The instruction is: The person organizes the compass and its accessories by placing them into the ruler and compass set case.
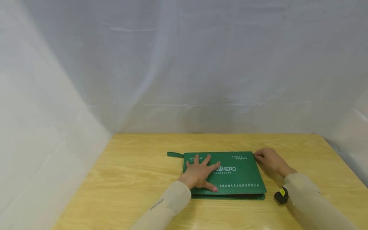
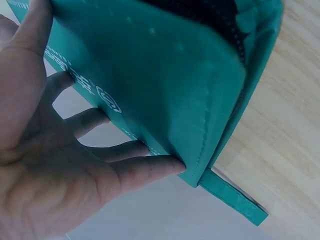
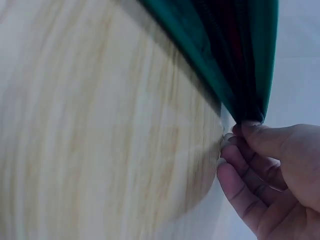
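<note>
A flat green zip document bag (image 1: 244, 174) with white lettering, "HERO" among it, lies on the table. My left hand (image 1: 198, 174) rests on its left part with the fingers spread and fairly straight. At the bag's far right corner, my right hand (image 1: 271, 160) pinches between thumb and forefinger. The right wrist view shows this pinch (image 3: 250, 125) where the dark zipper (image 3: 245, 65) edges come together; a zipper pull cannot be made out. Along the near side the bag gapes open, and dark lining shows inside. A green wrist strap (image 2: 232, 197) sticks out from the far left corner.
The wooden table (image 1: 129, 179) extends around the bag. Pale sheeting (image 1: 184, 80) hangs behind it and at both sides. A small black device with a yellow mark (image 1: 281, 195) is at the right wrist.
</note>
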`<state>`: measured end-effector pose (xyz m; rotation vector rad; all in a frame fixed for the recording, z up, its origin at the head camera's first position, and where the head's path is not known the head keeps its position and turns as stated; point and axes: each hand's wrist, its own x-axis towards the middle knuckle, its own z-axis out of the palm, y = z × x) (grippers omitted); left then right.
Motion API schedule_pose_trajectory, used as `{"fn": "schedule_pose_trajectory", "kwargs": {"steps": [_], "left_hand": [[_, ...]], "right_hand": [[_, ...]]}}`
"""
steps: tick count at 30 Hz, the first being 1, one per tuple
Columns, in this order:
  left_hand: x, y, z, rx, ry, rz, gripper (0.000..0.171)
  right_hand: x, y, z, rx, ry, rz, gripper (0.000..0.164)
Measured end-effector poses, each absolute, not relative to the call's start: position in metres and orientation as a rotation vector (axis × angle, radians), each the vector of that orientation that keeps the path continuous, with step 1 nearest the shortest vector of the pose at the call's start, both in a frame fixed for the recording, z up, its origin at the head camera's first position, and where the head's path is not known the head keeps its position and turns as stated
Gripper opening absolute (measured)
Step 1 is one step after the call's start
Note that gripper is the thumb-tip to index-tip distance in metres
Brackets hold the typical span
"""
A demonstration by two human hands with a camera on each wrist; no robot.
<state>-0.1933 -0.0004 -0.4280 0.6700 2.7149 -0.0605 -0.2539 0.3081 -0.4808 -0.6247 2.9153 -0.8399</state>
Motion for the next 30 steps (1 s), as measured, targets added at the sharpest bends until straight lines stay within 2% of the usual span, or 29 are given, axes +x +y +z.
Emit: {"fn": "schedule_pose_trajectory", "kwargs": {"steps": [13,30], "left_hand": [[-0.197,0.000,-0.430,0.692,2.722,-0.077,0.094],[-0.202,-0.007,-0.428,0.692,2.733,-0.076,0.093]], "right_hand": [[-0.234,0.324,-0.484,-0.569,2.957,-0.926,0.022],[-0.202,0.322,-0.479,-0.556,2.890,-0.915,0.014]]}}
